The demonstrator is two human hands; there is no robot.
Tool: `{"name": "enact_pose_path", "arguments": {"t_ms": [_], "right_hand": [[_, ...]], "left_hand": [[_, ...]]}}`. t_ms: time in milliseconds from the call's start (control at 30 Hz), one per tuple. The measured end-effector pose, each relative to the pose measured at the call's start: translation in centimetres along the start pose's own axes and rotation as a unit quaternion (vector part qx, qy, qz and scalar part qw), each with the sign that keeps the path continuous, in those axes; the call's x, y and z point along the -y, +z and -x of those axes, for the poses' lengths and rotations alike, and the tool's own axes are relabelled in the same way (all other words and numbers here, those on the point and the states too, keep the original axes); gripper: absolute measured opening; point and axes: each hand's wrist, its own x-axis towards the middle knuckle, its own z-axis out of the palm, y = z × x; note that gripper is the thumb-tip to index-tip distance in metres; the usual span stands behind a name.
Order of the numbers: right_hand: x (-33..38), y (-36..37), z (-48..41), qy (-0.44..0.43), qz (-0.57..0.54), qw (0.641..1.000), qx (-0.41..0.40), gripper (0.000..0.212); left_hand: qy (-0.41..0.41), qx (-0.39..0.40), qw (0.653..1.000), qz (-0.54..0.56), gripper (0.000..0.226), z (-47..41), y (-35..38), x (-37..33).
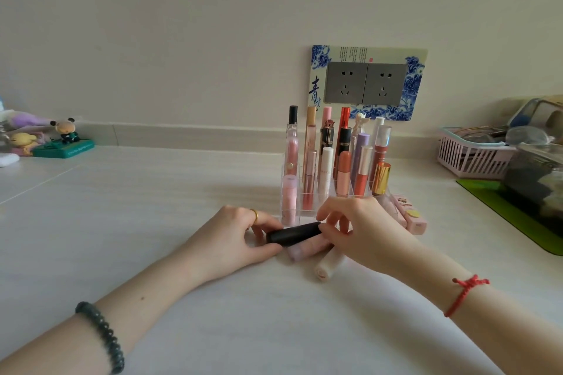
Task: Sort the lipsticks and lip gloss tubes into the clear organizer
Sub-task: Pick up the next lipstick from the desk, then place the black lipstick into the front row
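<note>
Black lipstick (294, 234) lies pinched between left hand (234, 237) and right hand (362, 228), organizer (304, 210) at twelve o'clock.

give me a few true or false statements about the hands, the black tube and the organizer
1. Both hands hold the black tube. True: left hand at one end, right hand at the other.
2. The black tube stands upright. False: it lies roughly level.
3. The organizer is empty. False: many tubes stand in it.
4. A pale tube lies on the table near the right hand. True.
5. A ring is on the right hand. False: the ring is on the left.
</note>
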Motion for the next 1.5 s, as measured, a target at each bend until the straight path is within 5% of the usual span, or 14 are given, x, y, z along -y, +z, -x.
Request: {"name": "enact_pose_path", "arguments": {"t_ms": [333, 600, 967, 1067, 1267, 1500], "right_hand": [[0.7, -0.7, 0.2, -0.048, -0.011, 0.998, -0.050, 0.024], [2.4, -2.0, -0.6, -0.103, -0.081, 0.985, -0.112, 0.032], [1.1, -1.5, -3.1, -0.011, -0.243, 0.951, -0.190, 0.025], [0.3, -0.9, -3.2, 0.015, -0.252, 0.950, -0.184, 0.026], [0.1, -0.2, -3.5, 0.028, -0.256, 0.949, -0.181, 0.024], [-0.1, 1.0, -3.4, 0.048, -0.218, 0.960, -0.169, 0.025]], "left_hand": [[0.014, -0.154, 0.985, 0.076, 0.026, -0.1, -0.1, -1.7], [0.056, -0.203, 0.965, 0.158, 0.028, -1.5, -0.4, -4.0], [0.018, -0.303, 0.920, 0.250, 0.016, -4.3, -0.6, -3.3], [-0.044, -0.263, 0.935, 0.234, 0.020, -4.1, 0.1, -1.1], [-0.127, -0.118, 0.968, 0.183, 0.074, -3.5, 1.4, 0.7], [-0.109, -0.068, 0.986, 0.103, 0.054, -3.1, 2.3, 1.1]]}}
